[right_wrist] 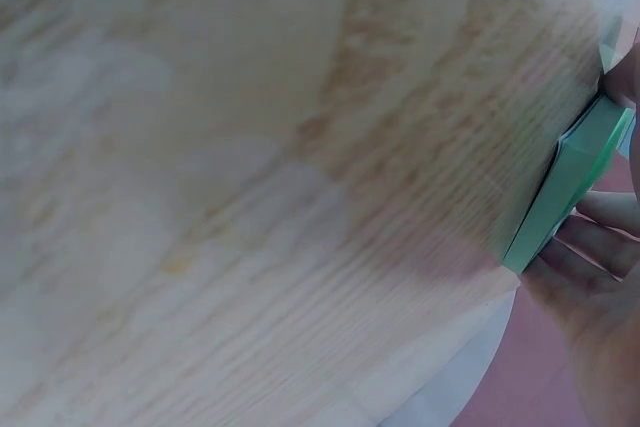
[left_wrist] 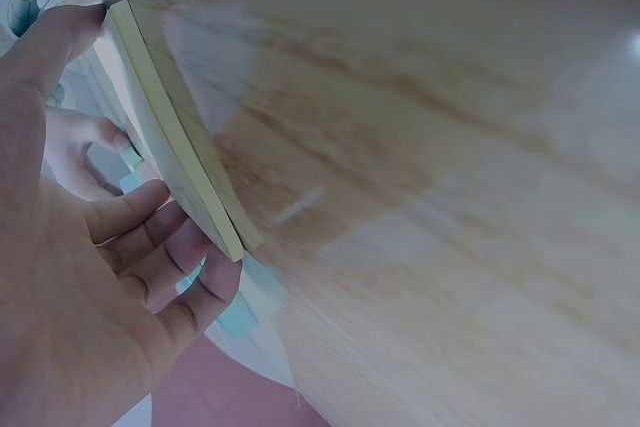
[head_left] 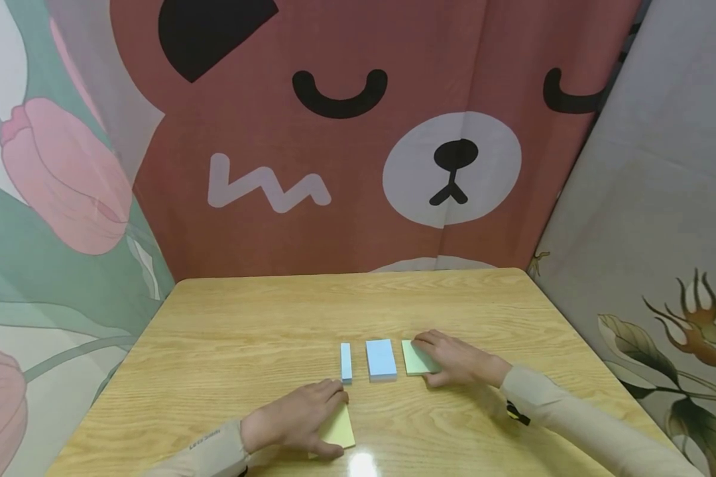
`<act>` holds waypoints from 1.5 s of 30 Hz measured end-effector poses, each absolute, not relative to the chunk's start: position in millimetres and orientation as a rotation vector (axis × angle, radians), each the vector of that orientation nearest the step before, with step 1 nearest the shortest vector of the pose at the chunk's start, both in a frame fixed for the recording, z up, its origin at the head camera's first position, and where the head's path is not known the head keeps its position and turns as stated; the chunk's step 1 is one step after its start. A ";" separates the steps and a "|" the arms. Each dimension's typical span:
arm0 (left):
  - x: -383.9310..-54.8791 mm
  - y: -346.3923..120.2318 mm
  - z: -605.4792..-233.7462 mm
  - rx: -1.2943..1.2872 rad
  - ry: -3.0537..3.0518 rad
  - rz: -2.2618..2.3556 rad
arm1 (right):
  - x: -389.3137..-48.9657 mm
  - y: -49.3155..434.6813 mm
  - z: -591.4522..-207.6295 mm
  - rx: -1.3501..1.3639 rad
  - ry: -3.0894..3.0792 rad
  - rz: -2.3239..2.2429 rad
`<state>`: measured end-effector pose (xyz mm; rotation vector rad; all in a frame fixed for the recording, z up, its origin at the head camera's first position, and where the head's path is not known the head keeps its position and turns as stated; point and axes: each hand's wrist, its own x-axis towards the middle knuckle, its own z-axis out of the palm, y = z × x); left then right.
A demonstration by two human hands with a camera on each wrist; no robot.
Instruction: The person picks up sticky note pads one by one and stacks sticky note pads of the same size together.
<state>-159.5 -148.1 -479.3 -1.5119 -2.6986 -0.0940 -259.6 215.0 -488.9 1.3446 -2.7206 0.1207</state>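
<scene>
My left hand (head_left: 295, 417) holds a yellow sticky note pad (head_left: 339, 430) by its ends, near the table's front. In the left wrist view the thumb is at one end of this pad and the fingers at the other. Farther right, my right hand (head_left: 456, 360) grips a green sticky note pad (head_left: 416, 359) between thumb and fingers; the hand covers its right part. The right wrist view shows the green pad's edge (right_wrist: 568, 182) close to the tabletop. Between the hands lie a blue sticky note pad (head_left: 382, 361) and a narrow light-blue pad (head_left: 346, 363).
The pads are on a wooden table (head_left: 244, 318) with rounded far corners. A curtain with a bear print (head_left: 358, 146) hangs behind it, and flowered curtains flank both sides. Light glares off the tabletop near the front edge.
</scene>
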 end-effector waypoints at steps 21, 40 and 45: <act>-158.8 -147.7 -477.8 -1.509 -2.725 -0.054 | -256.4 218.8 -482.0 1.352 -2.775 0.122; -155.8 -149.6 -474.7 -1.505 -2.734 -0.037 | -247.2 239.6 -484.6 1.264 -2.867 0.265; -155.1 -149.9 -472.5 -1.492 -2.751 -0.054 | -244.8 246.1 -482.4 1.232 -2.892 0.275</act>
